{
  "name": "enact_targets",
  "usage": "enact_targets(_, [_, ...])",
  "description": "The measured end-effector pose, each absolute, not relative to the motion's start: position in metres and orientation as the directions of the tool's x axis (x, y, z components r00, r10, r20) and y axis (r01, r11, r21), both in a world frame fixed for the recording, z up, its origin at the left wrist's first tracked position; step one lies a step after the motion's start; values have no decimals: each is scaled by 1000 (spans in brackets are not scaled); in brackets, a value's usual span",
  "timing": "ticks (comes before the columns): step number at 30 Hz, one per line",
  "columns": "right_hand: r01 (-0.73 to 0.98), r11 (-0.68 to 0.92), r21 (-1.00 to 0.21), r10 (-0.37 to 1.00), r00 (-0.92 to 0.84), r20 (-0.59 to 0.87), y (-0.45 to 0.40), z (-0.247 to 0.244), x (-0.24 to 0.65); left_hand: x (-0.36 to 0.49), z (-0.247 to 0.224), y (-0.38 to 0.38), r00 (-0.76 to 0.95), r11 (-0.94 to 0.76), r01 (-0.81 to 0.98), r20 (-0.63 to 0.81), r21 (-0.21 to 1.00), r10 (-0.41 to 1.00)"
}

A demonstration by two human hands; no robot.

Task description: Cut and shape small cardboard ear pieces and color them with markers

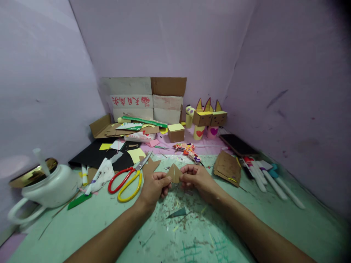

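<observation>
Between my two hands is a small pointed piece of brown cardboard (174,172), with a pale line down its middle. My left hand (159,184) pinches its left edge with thumb and fingers. At the right edge, my right hand (193,177) pinches it too. Scissors (131,180) with one red and one yellow handle lie just left of my left hand, blades pointing away. Brown cardboard scraps (150,166) with pointed ends lie behind my left hand. A dark green paper triangle (177,212) rests among small scraps below the hands.
A white teapot-like cup (52,186) stands at left. Behind are a small cardboard box (176,133), cardboard cat-eared figures (203,119) and a glue gun (189,149) in patterned wrap. Folded cardboard (227,168), a dark phone-like slab (239,144) and several markers (270,179) lie at right.
</observation>
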State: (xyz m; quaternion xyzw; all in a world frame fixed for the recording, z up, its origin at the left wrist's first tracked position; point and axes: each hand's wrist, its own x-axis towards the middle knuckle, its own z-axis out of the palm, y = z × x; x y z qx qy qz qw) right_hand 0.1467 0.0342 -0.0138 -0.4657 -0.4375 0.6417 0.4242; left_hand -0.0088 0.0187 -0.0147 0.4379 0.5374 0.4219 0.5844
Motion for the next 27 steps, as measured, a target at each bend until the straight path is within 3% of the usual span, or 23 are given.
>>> enact_targets(5, [-191,-267,-944,956,-172,-236,34,-13,146,-8,-14,17,34,224,-74,-222,972,974])
enact_targets(9, [-226,-330,-916,939,-176,-295,32,-15,143,-6,-14,16,-36,191,-2,-191,982,981])
enact_targets(16, [-348,-378,-858,922,-231,-312,23,-11,136,-4,-17,16,15,177,63,-178,982,984])
enact_targets(27, [-330,-322,-887,941,-220,-259,22,-16,135,0,-21,18,-111,179,-156,-197,971,974])
